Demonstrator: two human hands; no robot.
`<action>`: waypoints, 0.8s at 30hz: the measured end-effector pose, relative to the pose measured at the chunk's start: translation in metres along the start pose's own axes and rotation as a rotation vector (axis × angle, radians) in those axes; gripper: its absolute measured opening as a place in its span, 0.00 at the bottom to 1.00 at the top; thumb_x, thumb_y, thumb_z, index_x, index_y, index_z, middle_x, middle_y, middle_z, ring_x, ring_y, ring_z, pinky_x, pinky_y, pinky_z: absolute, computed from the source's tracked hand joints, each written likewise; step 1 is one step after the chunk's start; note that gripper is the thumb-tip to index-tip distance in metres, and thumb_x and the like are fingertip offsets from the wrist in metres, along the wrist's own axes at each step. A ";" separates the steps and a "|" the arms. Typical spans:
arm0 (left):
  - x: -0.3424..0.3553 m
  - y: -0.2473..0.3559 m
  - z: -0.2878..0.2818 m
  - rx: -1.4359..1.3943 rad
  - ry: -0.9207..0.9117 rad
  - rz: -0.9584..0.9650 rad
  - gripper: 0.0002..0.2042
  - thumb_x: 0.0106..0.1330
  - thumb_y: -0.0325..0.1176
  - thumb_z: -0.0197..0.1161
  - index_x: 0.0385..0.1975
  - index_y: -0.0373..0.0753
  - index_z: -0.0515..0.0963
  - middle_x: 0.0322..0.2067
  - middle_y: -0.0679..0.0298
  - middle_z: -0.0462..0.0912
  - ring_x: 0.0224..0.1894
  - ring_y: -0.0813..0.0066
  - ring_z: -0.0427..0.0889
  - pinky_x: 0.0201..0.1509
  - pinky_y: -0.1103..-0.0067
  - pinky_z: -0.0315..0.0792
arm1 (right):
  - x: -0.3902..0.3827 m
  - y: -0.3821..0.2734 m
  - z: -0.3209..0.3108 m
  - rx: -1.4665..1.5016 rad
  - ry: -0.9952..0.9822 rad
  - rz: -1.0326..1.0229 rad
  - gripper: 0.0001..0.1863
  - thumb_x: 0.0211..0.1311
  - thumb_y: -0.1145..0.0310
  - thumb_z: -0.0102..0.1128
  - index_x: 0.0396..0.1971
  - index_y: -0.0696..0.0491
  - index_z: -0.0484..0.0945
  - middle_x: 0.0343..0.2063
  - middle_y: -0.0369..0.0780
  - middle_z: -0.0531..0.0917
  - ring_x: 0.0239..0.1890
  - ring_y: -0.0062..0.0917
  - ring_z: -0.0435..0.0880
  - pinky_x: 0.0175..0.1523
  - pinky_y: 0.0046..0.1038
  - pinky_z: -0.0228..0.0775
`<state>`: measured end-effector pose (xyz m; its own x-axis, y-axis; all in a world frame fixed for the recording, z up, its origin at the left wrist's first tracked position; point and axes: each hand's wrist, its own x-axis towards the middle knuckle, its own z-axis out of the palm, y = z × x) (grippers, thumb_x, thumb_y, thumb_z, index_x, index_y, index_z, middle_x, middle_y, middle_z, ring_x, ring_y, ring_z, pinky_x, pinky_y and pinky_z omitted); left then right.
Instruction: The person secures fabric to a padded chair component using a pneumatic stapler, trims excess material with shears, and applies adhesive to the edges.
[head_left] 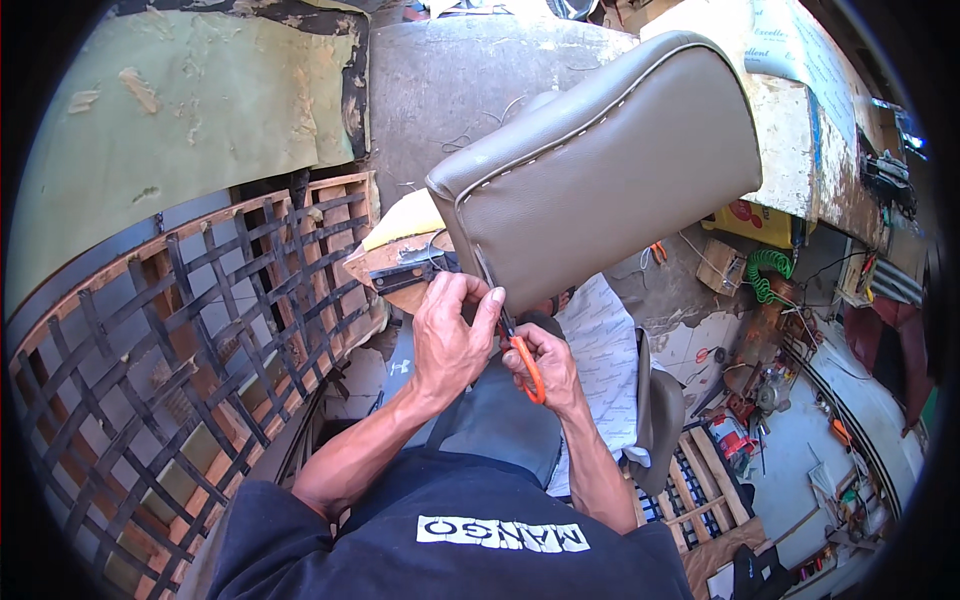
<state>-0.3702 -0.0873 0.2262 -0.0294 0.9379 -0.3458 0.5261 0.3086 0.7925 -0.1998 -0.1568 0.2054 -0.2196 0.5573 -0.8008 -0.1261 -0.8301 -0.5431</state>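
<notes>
A brown padded upholstered piece (610, 160) with piping and light stitches fills the upper middle. Beside its lower left corner are yellow foam (399, 221) and a wooden part (360, 268) bearing a dark metal fitting (398, 281). My left hand (452, 340) is at that corner, fingers pinched; whatever lies between them is hidden. My right hand (552, 368) grips an orange-handled cutting tool (531, 379), whose dark end reaches up to the cover's edge beside my left thumb, its tip partly hidden.
Webbed wooden frames (180, 340) and a green sheet (210, 90) fill the left. A worn workbench (795, 150) stands upper right, a coiled green hose (768, 272) below it. Patterned white fabric (598, 400) lies beside my legs; scattered tools (760, 405) are at right.
</notes>
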 end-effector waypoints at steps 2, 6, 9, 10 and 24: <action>0.001 -0.001 0.001 -0.045 0.010 -0.024 0.10 0.67 0.31 0.69 0.31 0.30 0.78 0.29 0.57 0.80 0.33 0.67 0.83 0.42 0.72 0.77 | 0.001 -0.001 -0.001 -0.003 -0.009 -0.016 0.16 0.64 0.66 0.75 0.43 0.58 0.80 0.25 0.30 0.79 0.21 0.09 0.71 0.23 0.17 0.61; 0.003 -0.004 -0.003 -0.118 -0.032 -0.034 0.10 0.67 0.32 0.67 0.29 0.32 0.77 0.28 0.56 0.78 0.32 0.59 0.80 0.40 0.67 0.73 | 0.000 -0.006 -0.003 0.017 -0.021 0.028 0.16 0.64 0.65 0.75 0.43 0.58 0.80 0.25 0.30 0.79 0.21 0.09 0.72 0.23 0.17 0.61; 0.001 -0.006 -0.007 -0.108 -0.070 -0.072 0.09 0.66 0.31 0.66 0.29 0.32 0.77 0.27 0.56 0.78 0.31 0.61 0.79 0.39 0.67 0.73 | 0.003 -0.010 -0.004 0.011 -0.039 0.026 0.16 0.64 0.65 0.75 0.43 0.58 0.80 0.25 0.30 0.79 0.21 0.09 0.72 0.24 0.17 0.61; 0.000 -0.005 -0.009 -0.115 -0.071 -0.082 0.09 0.66 0.31 0.66 0.29 0.31 0.77 0.27 0.56 0.78 0.31 0.61 0.79 0.38 0.68 0.73 | 0.003 -0.011 -0.004 0.017 -0.053 0.013 0.16 0.64 0.65 0.75 0.43 0.58 0.80 0.25 0.30 0.79 0.21 0.09 0.72 0.24 0.16 0.62; -0.001 0.001 -0.032 -0.142 -0.115 -0.030 0.08 0.65 0.28 0.66 0.29 0.31 0.76 0.27 0.59 0.78 0.32 0.70 0.78 0.38 0.73 0.71 | 0.005 -0.029 0.003 0.077 -0.064 0.041 0.16 0.65 0.62 0.74 0.44 0.56 0.81 0.25 0.30 0.79 0.21 0.10 0.74 0.25 0.16 0.65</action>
<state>-0.3967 -0.0831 0.2435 0.0581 0.9063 -0.4186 0.4011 0.3628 0.8412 -0.1997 -0.1299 0.2179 -0.2872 0.5227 -0.8027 -0.1896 -0.8524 -0.4873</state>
